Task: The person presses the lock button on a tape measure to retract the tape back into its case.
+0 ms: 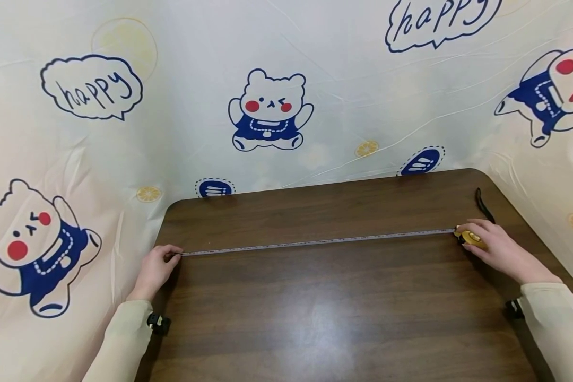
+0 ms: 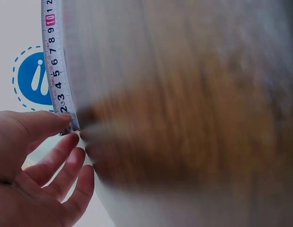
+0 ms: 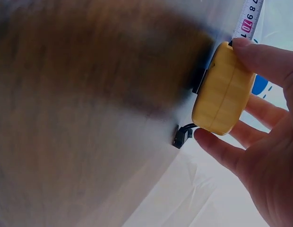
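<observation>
A tape measure's white blade (image 1: pixel 315 242) stretches across the brown tabletop from one hand to the other. At the table's left edge my left hand (image 1: pixel 156 268) pinches the blade's end between thumb and index finger; the low centimetre marks (image 2: pixel 56 75) show just above the thumb. On the right, my right hand (image 1: pixel 498 249) grips the yellow tape measure case (image 3: pixel 224 90), thumb at the slot where the blade comes out near the 70 mark (image 3: pixel 246 25). A black wrist strap (image 1: pixel 484 204) hangs from the case and lies on the table behind the hand.
The brown wooden table (image 1: pixel 324 297) has rounded far corners and a glossy patch of reflected light. A pale curtain (image 1: pixel 344 106) printed with bears and lettering surrounds its far, left and right sides. Dark wrist devices (image 1: pixel 158 323) are worn at both sleeves.
</observation>
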The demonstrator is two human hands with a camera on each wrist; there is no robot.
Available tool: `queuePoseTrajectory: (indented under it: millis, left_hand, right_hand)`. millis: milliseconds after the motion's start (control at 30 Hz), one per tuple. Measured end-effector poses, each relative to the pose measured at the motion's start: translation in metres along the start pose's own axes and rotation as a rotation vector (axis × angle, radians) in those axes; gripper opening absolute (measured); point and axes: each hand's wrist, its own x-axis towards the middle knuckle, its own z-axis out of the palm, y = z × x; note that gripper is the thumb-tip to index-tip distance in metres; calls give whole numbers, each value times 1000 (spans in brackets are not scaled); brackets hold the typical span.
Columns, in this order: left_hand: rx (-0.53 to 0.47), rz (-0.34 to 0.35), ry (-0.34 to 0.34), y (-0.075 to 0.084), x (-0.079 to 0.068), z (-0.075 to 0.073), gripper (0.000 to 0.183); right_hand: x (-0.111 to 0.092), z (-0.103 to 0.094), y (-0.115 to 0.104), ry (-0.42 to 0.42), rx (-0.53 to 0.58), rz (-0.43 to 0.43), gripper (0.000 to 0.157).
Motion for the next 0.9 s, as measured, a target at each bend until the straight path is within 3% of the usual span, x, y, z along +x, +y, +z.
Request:
queuePoseTrajectory:
  millis: [167,567,900]
  left_hand:
    - [1,0,-7,-2,0,-2,9]
    - [10,-34,-75,-8,2,-7,9]
    - [24,-10,-60,-7,0,-8,9]
  right_hand:
    - [0,3,4,25,-8,-63,56]
    - [1,3,9,1,-23,-121,53]
    - [-2,3,7,28,-36,-137,53]
